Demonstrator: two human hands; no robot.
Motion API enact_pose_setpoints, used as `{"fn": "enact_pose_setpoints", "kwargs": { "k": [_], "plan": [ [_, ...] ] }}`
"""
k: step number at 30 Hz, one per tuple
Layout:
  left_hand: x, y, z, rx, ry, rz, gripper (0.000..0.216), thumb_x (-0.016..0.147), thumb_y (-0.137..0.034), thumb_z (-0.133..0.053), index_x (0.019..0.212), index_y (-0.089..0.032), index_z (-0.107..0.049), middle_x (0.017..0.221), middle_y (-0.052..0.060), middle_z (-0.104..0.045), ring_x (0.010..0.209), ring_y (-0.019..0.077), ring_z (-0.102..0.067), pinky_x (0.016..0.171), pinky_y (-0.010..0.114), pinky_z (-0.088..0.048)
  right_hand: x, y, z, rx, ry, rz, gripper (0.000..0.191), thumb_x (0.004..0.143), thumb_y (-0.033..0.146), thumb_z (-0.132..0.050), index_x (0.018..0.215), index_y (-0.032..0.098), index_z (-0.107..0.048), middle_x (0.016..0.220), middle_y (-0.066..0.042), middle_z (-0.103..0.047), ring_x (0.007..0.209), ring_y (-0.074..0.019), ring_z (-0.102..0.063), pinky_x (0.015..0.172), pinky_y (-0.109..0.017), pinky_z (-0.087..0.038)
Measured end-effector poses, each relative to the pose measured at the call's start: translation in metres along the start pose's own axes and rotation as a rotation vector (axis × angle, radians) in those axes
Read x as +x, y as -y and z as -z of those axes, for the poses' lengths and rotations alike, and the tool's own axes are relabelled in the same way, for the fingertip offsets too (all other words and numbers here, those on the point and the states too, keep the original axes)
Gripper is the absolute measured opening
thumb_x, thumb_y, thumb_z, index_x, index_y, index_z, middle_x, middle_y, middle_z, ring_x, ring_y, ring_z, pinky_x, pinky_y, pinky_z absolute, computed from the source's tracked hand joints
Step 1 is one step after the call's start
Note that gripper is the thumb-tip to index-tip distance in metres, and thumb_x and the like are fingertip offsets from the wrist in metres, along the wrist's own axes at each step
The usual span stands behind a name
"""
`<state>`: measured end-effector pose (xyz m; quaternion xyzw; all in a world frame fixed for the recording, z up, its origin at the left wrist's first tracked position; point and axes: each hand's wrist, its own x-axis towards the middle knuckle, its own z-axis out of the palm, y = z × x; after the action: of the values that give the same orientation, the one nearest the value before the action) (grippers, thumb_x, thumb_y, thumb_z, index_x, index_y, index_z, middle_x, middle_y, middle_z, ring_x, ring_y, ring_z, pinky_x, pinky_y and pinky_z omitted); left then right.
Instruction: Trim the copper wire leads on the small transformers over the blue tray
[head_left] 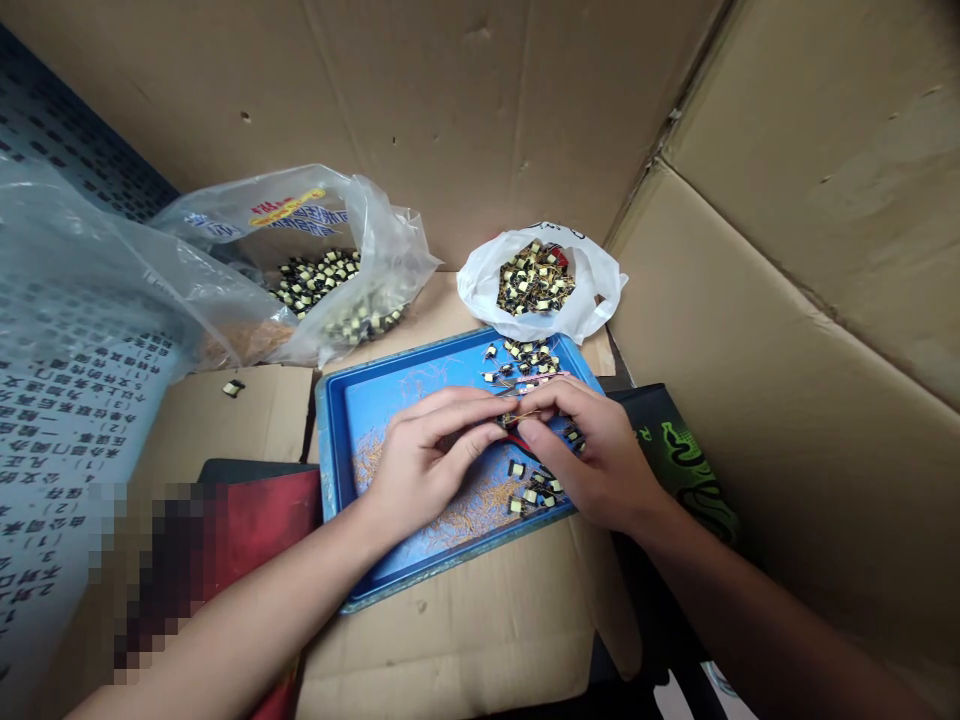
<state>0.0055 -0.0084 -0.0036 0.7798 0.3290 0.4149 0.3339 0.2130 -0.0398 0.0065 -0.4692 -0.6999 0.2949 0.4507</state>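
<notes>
Over the blue tray (328, 500), my two hands meet at a small wire-wound coil (507, 421) with a dark body and thin copper leads. My left hand (427, 445) is closed, with thumb and fingers pinched on the coil's body. Closed at the coil's other side is my right hand (592, 450), its thumb and forefinger on the copper leads. The fingers partly hide the coil. Something red shows under the right hand, its kind unclear. Loose black-and-yellow coils (534, 490) lie in the tray beside the right hand, with more at its far end. Copper wire clippings (472, 510) cover the tray's left and near parts.
Behind the tray stand a clear plastic bag (375, 215) of coils and a white bag (476, 285) of coils with leads. A single coil (233, 388) lies on cardboard at left. Cardboard walls (787, 330) rise behind and right. A printed sheet (82, 440) hangs at left.
</notes>
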Motion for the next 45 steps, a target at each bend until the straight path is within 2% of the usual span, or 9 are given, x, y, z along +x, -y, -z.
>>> {"fn": "enact_pose_setpoints", "kwargs": {
  "k": [5, 8, 13, 18, 23, 27, 31, 35, 45],
  "plan": [
    [-0.002, -0.001, -0.002, 0.064, -0.004, -0.064, 0.035, 0.091, -0.014, -0.074, 0.124, -0.026, -0.076, 0.112, 0.003, -0.077, 0.103, 0.0105, -0.071, 0.093, 0.023, -0.058, 0.0, -0.001, -0.005, 0.015, -0.072, -0.044, 0.009, 0.093, 0.021, -0.066, 0.083, 0.021, -0.068, 0.08, 0.0, -0.069, 0.079, -0.0171, -0.062, 0.087, -0.039, -0.045],
    [-0.002, -0.001, -0.001, 0.098, -0.017, -0.07, 0.035, 0.091, -0.015, -0.074, 0.125, -0.025, -0.075, 0.112, 0.004, -0.076, 0.103, 0.0107, -0.07, 0.093, 0.023, -0.057, 0.0, -0.001, -0.006, 0.02, -0.102, -0.099, 0.009, 0.091, 0.023, -0.069, 0.082, 0.021, -0.071, 0.078, 0.001, -0.069, 0.074, -0.016, -0.06, 0.08, -0.036, -0.046],
    [-0.002, 0.002, 0.0, 0.125, -0.012, -0.013, 0.051, 0.091, -0.022, -0.076, 0.141, -0.026, -0.064, 0.106, 0.002, -0.075, 0.092, 0.0098, -0.067, 0.085, 0.023, -0.055, 0.001, -0.003, -0.007, 0.265, -0.019, -0.303, 0.008, 0.088, 0.026, -0.071, 0.083, 0.02, -0.074, 0.077, 0.0, -0.07, 0.067, -0.013, -0.054, 0.065, -0.03, -0.042],
    [-0.003, 0.001, 0.0, 0.15, 0.077, 0.028, 0.057, 0.093, -0.031, -0.074, 0.146, -0.025, -0.056, 0.115, 0.005, -0.071, 0.098, 0.0136, -0.064, 0.085, 0.027, -0.053, 0.0, -0.01, -0.006, 0.406, 0.068, -0.399, 0.014, 0.088, 0.032, -0.072, 0.084, 0.019, -0.071, 0.08, 0.0, -0.066, 0.071, -0.0127, -0.051, 0.067, -0.029, -0.04],
    [0.0, -0.005, -0.002, 0.179, 0.321, 0.036, 0.039, 0.099, -0.038, -0.062, 0.132, -0.018, -0.058, 0.131, 0.01, -0.065, 0.122, 0.0231, -0.055, 0.107, 0.041, -0.044, 0.001, -0.008, -0.001, 0.353, 0.162, -0.382, 0.014, 0.089, 0.03, -0.067, 0.082, 0.018, -0.066, 0.073, 0.003, -0.057, 0.067, -0.0115, -0.046, 0.064, -0.028, -0.037],
    [0.002, -0.006, -0.001, 0.15, 0.351, 0.049, 0.022, 0.104, -0.034, -0.052, 0.113, -0.017, -0.061, 0.114, 0.008, -0.068, 0.109, 0.0207, -0.056, 0.101, 0.038, -0.043, 0.001, -0.003, 0.001, 0.287, 0.237, -0.344, 0.011, 0.09, 0.025, -0.063, 0.081, 0.018, -0.064, 0.071, 0.004, -0.052, 0.065, -0.0111, -0.044, 0.061, -0.027, -0.036],
    [0.002, -0.007, 0.0, 0.131, 0.396, -0.01, 0.023, 0.104, -0.033, -0.049, 0.094, -0.016, -0.061, 0.095, 0.005, -0.067, 0.091, 0.0172, -0.057, 0.09, 0.034, -0.044, 0.001, -0.001, 0.002, 0.29, 0.267, -0.301, 0.01, 0.092, 0.023, -0.061, 0.083, 0.019, -0.064, 0.073, 0.003, -0.052, 0.067, -0.0115, -0.045, 0.061, -0.026, -0.037],
    [0.001, -0.009, 0.001, 0.066, 0.398, -0.005, 0.023, 0.104, -0.031, -0.051, 0.103, -0.016, -0.068, 0.093, 0.005, -0.072, 0.087, 0.0159, -0.062, 0.084, 0.03, -0.047, 0.001, 0.0, 0.004, 0.346, 0.257, -0.27, 0.009, 0.091, 0.023, -0.063, 0.083, 0.019, -0.064, 0.071, 0.003, -0.051, 0.065, -0.0113, -0.044, 0.06, -0.025, -0.038],
    [0.002, -0.009, 0.002, -0.099, 0.326, 0.117, 0.022, 0.1, -0.03, -0.061, 0.112, -0.017, -0.074, 0.107, 0.008, -0.079, 0.094, 0.0156, -0.072, 0.084, 0.028, -0.054, -0.003, -0.005, -0.001, 0.324, 0.027, -0.226, 0.005, 0.082, 0.022, -0.077, 0.081, 0.018, -0.074, 0.066, 0.003, -0.06, 0.062, -0.0111, -0.053, 0.058, -0.025, -0.044]
  ]
}}
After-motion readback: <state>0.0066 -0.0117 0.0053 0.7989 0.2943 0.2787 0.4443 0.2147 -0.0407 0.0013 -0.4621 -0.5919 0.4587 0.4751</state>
